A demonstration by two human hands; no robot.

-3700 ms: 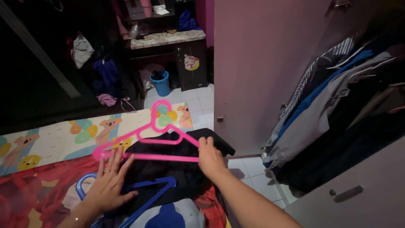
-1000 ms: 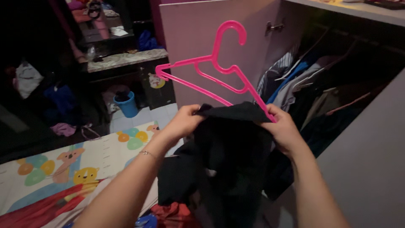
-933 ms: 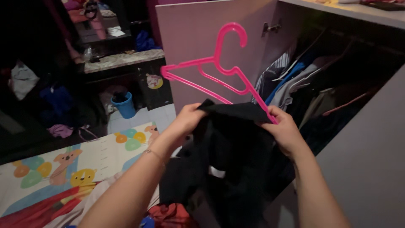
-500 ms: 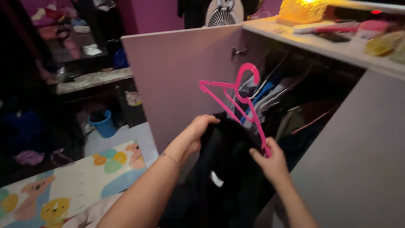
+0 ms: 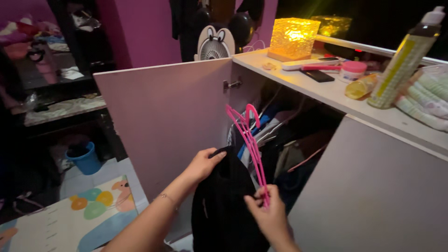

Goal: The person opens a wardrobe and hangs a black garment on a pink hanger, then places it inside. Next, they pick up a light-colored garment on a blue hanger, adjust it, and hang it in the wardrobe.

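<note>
Head view. Left hand (image 5: pixel 203 163) clenched on the upper edge of a black garment (image 5: pixel 224 210), held in front of the open wardrobe (image 5: pixel 289 144). Right hand (image 5: pixel 268 217) low in the frame, fingers (image 5: pixel 257 201) grasping the lower end of a pink hanger (image 5: pixel 247 140). Hanger seen nearly edge-on, hook uppermost, just in front of the clothes already hanging inside. Garment draped downward between the two hands; exact seating on the hanger not discernible.

Likely faults: garment slipping off the hanger arm, given a grip on one end only and the steep tilt; hook snagging on neighbouring hangers or sleeves, given the tightly packed row; hook missing the rail, which lies hidden in the dark interior.

Surroundings: open wardrobe door (image 5: pixel 163 126) close on the left, narrowing the approach. On the wardrobe top (image 5: pixel 336 95): lit amber cube lamp (image 5: pixel 293 38), small fan (image 5: pixel 213 44), tall spray bottle (image 5: pixel 405 58), small pink-lidded jar (image 5: pixel 352 71), folded cloths (image 5: pixel 431 100). Below left: blue bucket (image 5: pixel 84 157) on the tiled floor, patterned play mat (image 5: pixel 70 219).
</note>
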